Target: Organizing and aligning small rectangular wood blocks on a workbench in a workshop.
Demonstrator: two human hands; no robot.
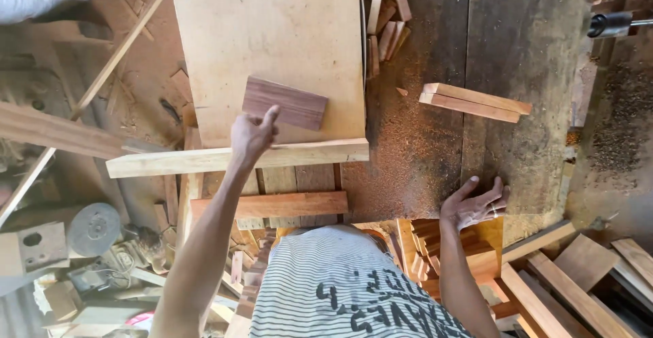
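Observation:
My left hand [253, 132] reaches forward and grips the near-left corner of a dark brown rectangular wood block [289, 103], thumb raised against its edge. The block rests on a large pale plywood sheet [272, 25] that covers the bench. My right hand [474, 204] hovers open, palm up and fingers spread, holding nothing. It is just above a stack of small reddish wood blocks [428, 246] beside my striped shirt. The left hand's fingers are hidden behind the hand.
A pale batten [238, 156] lies across the sheet's near edge, with a reddish plank [272, 205] below it. Two light strips [473, 102] rest on the sawdust-covered bench [408, 161]. Offcuts [384, 18] lie at the back, planks [578, 277] at lower right, machine parts [92, 229] at lower left.

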